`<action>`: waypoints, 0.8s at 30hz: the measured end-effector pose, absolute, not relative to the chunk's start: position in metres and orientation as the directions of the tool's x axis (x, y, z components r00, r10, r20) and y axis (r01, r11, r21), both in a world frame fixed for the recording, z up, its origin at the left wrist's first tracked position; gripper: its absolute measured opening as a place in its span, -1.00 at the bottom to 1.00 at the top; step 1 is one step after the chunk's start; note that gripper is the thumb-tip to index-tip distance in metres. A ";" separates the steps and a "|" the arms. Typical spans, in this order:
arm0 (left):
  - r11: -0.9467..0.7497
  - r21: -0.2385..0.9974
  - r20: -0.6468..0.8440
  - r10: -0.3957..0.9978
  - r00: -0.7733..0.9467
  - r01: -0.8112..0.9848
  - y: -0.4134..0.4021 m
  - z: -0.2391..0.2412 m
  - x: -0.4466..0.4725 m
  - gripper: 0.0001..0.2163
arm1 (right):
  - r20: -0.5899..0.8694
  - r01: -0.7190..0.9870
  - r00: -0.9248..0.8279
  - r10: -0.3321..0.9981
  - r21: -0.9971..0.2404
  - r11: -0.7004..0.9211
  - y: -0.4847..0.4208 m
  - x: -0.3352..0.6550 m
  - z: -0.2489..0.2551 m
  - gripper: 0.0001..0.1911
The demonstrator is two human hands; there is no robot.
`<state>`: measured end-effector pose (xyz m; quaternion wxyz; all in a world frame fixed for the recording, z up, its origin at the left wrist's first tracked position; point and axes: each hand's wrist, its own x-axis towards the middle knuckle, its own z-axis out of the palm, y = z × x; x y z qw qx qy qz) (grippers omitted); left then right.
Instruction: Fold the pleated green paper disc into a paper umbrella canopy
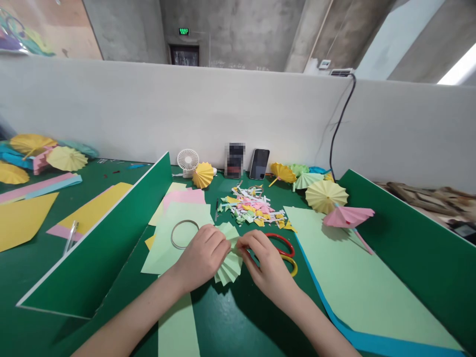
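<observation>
Between my two hands is a pale green pleated paper fan [227, 267], its folds spreading above and below my fingers. My left hand [207, 253] grips it from the left side, fingers closed. From the right, my right hand [265, 259] pinches its edge between thumb and fingertips. Just behind my right hand lie scissors with a red handle loop [284, 242] and a yellow one [292, 266]; their blades are hidden. A roll of tape [179, 233] rests on light green paper [159, 253] beside my left hand.
Paper scraps [253, 206] are heaped behind my hands. Green dividers [111, 258] stand at both sides. Paper umbrellas [327, 196] and large green sheets [357, 267] lie to the right. A small fan [188, 159] and two phones [259, 164] stand along the white wall [230, 109].
</observation>
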<state>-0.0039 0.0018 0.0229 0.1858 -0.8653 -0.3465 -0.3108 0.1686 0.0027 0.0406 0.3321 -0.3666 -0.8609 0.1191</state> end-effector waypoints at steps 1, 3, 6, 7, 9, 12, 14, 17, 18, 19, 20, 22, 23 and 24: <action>-0.689 -0.111 0.666 0.483 0.569 0.716 0.002 0.022 -0.004 -0.87 | 0.488 0.560 -0.516 0.705 -0.431 0.708 0.002 0.169 0.041 -0.88; -0.689 -0.119 0.660 0.483 0.575 0.715 0.001 0.021 -0.003 -0.86 | 0.496 0.582 -0.531 0.686 -0.375 0.722 0.002 0.168 0.042 -0.88; -0.694 -0.118 0.650 0.487 0.584 0.710 0.000 0.021 -0.002 -0.85 | 0.510 0.605 -0.562 0.651 -0.283 0.744 0.002 0.167 0.043 -0.83; -0.698 -0.113 0.653 0.484 0.583 0.707 0.000 0.021 -0.002 -0.85 | 0.516 0.609 -0.567 0.642 -0.262 0.748 0.002 0.166 0.043 -0.81; -0.707 -0.098 0.672 0.472 0.571 0.700 0.000 0.023 -0.002 -0.87 | 0.526 0.617 -0.568 0.633 -0.237 0.750 0.002 0.166 0.043 -0.80; -0.717 -0.070 0.702 0.459 0.545 0.693 0.001 0.026 -0.004 -0.90 | 0.548 0.622 -0.547 0.633 -0.241 0.746 0.003 0.166 0.042 -0.81; -0.717 -0.058 0.704 0.464 0.538 0.695 0.001 0.027 -0.005 -0.91 | 0.558 0.619 -0.533 0.636 -0.255 0.743 0.003 0.167 0.042 -0.81; -0.705 -0.061 0.687 0.484 0.543 0.706 0.001 0.026 -0.005 -0.89 | 0.551 0.613 -0.531 0.644 -0.274 0.741 0.003 0.167 0.041 -0.82; -0.700 -0.064 0.679 0.492 0.545 0.711 0.001 0.026 -0.005 -0.88 | 0.548 0.611 -0.532 0.646 -0.279 0.741 0.003 0.167 0.041 -0.82; -0.696 -0.067 0.672 0.498 0.548 0.715 0.001 0.025 -0.005 -0.88 | 0.544 0.610 -0.533 0.648 -0.284 0.740 0.002 0.167 0.041 -0.83; -0.692 -0.070 0.667 0.503 0.550 0.718 0.001 0.025 -0.005 -0.87 | 0.543 0.608 -0.533 0.649 -0.288 0.740 0.002 0.167 0.041 -0.83; -0.687 -0.076 0.663 0.506 0.551 0.722 0.002 0.024 -0.004 -0.87 | 0.544 0.602 -0.529 0.652 -0.301 0.740 0.002 0.168 0.040 -0.84; -0.686 -0.078 0.666 0.504 0.550 0.724 0.002 0.024 -0.005 -0.88 | 0.545 0.599 -0.524 0.654 -0.310 0.738 0.003 0.168 0.040 -0.84; -0.684 -0.079 0.669 0.503 0.547 0.725 0.003 0.023 -0.005 -0.88 | 0.547 0.595 -0.519 0.657 -0.321 0.737 0.003 0.169 0.040 -0.85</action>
